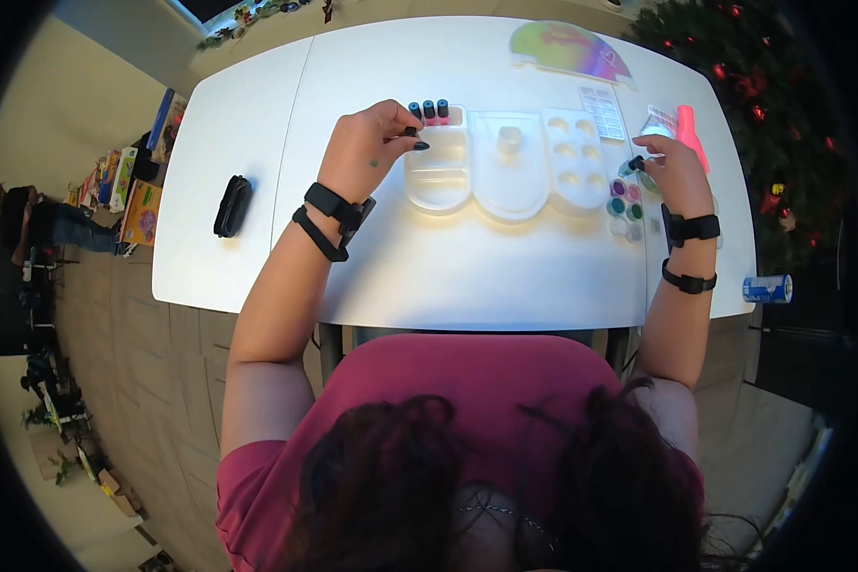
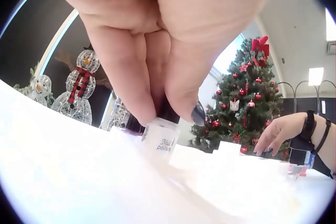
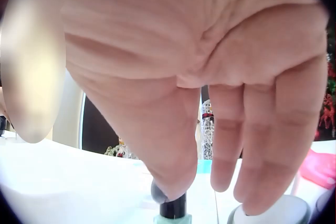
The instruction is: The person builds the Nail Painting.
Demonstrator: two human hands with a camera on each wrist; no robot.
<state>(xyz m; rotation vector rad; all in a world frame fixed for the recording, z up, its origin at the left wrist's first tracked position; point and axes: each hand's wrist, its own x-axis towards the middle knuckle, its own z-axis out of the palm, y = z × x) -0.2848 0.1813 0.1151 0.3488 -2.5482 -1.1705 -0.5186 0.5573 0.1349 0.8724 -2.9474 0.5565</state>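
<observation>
My left hand (image 1: 362, 143) pinches a small nail polish bottle (image 2: 161, 140) by its dark cap, between thumb and fingers. Its body is pale and lettered, held upright at the left white tray (image 1: 439, 195). Three nail polish bottles (image 1: 429, 110) with dark caps stand in that tray's top compartment. On the right, my right hand (image 1: 682, 176) hangs with relaxed fingers, spread from the thumb. The thumb tip is right at the black cap of a pale green bottle (image 3: 173, 219); a gap shows between thumb and fingers in the right wrist view.
Beside the left tray are a middle white tray (image 1: 510, 195) and a right tray with round wells (image 1: 572, 195). Small colored pots (image 1: 625, 210), a pink object (image 1: 691, 138) and a rainbow fan-shaped board (image 1: 567, 48) lie right. A black case (image 1: 232, 205) lies left; a can (image 1: 767, 289) is at the right edge.
</observation>
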